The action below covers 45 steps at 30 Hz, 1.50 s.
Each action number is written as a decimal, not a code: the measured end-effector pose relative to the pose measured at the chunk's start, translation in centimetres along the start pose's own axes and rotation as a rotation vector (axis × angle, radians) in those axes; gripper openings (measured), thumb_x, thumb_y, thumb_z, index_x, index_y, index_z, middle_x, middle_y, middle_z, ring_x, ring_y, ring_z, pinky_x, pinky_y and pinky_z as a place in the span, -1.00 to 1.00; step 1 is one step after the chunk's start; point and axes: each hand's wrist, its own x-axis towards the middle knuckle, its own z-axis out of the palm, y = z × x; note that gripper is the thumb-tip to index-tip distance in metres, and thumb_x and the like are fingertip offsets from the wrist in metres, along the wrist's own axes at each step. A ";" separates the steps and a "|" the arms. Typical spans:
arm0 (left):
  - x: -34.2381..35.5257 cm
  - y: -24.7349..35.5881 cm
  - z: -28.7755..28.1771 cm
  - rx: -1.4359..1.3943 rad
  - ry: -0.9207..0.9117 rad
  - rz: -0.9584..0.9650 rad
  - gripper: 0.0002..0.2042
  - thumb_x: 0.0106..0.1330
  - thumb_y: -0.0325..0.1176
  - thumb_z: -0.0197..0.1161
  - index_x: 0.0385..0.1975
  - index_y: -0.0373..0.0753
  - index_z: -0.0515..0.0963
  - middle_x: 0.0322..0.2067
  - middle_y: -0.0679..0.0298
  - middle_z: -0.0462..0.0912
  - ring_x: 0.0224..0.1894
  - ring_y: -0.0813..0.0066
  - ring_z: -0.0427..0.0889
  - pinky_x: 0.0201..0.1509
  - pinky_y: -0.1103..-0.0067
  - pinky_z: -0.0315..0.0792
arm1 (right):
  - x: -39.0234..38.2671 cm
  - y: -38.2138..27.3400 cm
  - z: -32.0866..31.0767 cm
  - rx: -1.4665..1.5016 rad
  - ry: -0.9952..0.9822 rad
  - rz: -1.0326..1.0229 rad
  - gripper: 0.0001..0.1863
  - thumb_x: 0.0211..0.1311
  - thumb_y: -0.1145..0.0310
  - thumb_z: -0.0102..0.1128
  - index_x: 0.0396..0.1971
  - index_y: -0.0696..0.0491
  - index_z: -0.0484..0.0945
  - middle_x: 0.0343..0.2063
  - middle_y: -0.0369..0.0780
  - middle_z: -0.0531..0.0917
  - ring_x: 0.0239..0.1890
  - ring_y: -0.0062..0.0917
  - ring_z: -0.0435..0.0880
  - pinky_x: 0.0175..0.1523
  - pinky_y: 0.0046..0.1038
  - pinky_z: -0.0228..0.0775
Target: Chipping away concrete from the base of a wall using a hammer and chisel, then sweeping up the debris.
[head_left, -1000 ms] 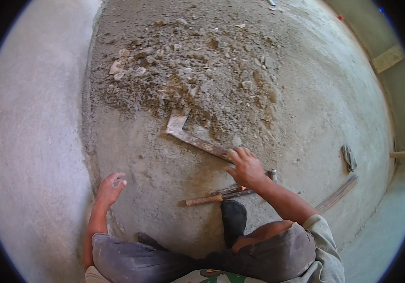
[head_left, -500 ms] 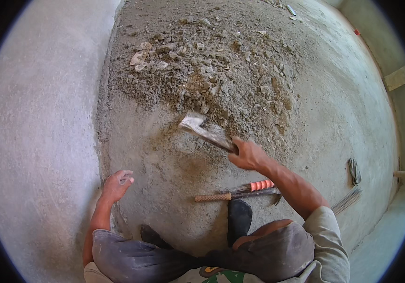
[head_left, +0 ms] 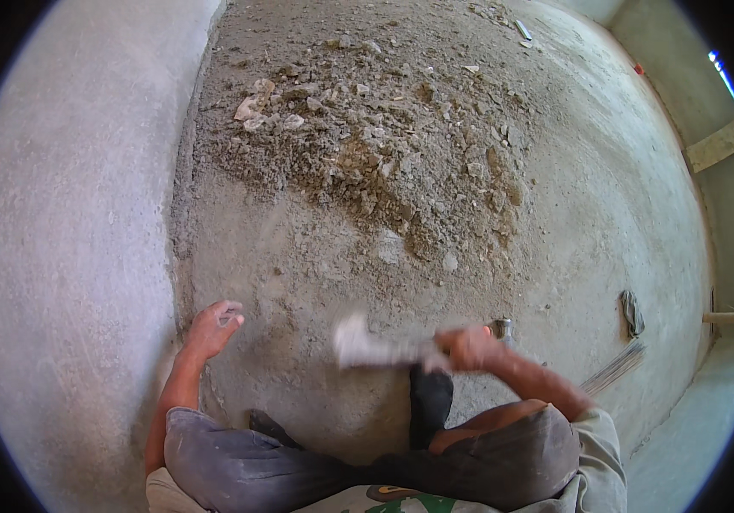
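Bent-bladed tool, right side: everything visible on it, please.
The bent-bladed tool is blurred. Its pale greyish blade, seemingly metal, angles toward the picture's top at the left end of a shaft that darkens rightward. It is held sideways, its right end in the right hand. Whether it touches the floor can't be told.

There were two hands [head_left: 213,331] (left and right), one bladed tool [head_left: 374,350], one rubble heap [head_left: 371,141], two feet [head_left: 431,400] and one stick bundle [head_left: 615,368].
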 end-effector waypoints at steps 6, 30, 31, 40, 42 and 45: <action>-2.5 0.1 -0.9 -0.094 -0.014 -0.097 -0.65 0.21 -0.25 0.22 -0.04 -0.25 0.52 -0.11 0.05 0.61 -0.03 0.23 0.61 0.00 0.41 0.46 | 2.4 -1.1 -0.5 0.010 0.069 0.366 -0.29 0.13 -0.38 -0.08 -0.29 0.08 0.52 -0.47 0.02 0.65 -0.32 -0.06 0.66 -0.19 -0.13 0.48; -4.3 -3.3 -2.2 -0.013 0.038 -0.074 -0.64 0.21 -0.24 0.23 -0.02 -0.24 0.52 -0.10 0.03 0.61 -0.01 0.23 0.60 0.03 0.41 0.44 | 4.0 -2.0 0.6 -0.042 0.111 0.332 -0.34 0.20 -0.26 -0.01 -0.43 0.18 0.47 -0.51 0.07 0.61 -0.39 -0.04 0.64 -0.27 -0.12 0.45; -3.9 -2.9 -1.9 -0.024 0.044 -0.063 -0.64 0.21 -0.24 0.23 -0.02 -0.24 0.52 -0.10 0.03 0.61 -0.01 0.23 0.60 0.03 0.41 0.44 | 4.6 -0.7 0.8 -0.057 0.118 0.336 -0.34 0.20 -0.26 -0.01 -0.43 0.18 0.47 -0.51 0.07 0.61 -0.39 -0.04 0.64 -0.27 -0.12 0.45; -4.9 -4.9 -1.5 -0.029 -0.001 -0.057 -0.64 0.21 -0.22 0.23 -0.03 -0.23 0.52 -0.11 0.03 0.61 -0.01 0.24 0.60 0.03 0.41 0.44 | 2.5 -5.0 1.0 0.202 0.266 0.073 -0.32 0.18 -0.28 -0.01 -0.37 0.18 0.48 -0.61 0.07 0.57 -0.43 0.03 0.61 -0.30 -0.08 0.42; -4.6 -4.6 -1.6 0.003 0.032 -0.064 -0.65 0.21 -0.22 0.23 -0.03 -0.22 0.52 -0.11 0.04 0.62 -0.01 0.23 0.60 0.03 0.40 0.44 | 2.8 -4.4 1.2 0.155 0.266 -0.024 -0.41 0.23 -0.22 -0.02 -0.37 0.13 0.47 -0.61 0.04 0.55 -0.40 0.05 0.58 -0.30 -0.10 0.39; -4.9 -3.0 -2.0 -0.026 0.015 -0.048 -0.65 0.22 -0.22 0.23 -0.03 -0.21 0.52 -0.11 0.05 0.62 -0.02 0.22 0.61 0.02 0.41 0.45 | 5.4 -2.8 -2.5 0.317 0.075 0.613 -0.25 0.20 -0.32 -0.10 -0.35 0.23 0.50 -0.62 0.05 0.59 -0.43 -0.04 0.64 -0.30 -0.12 0.47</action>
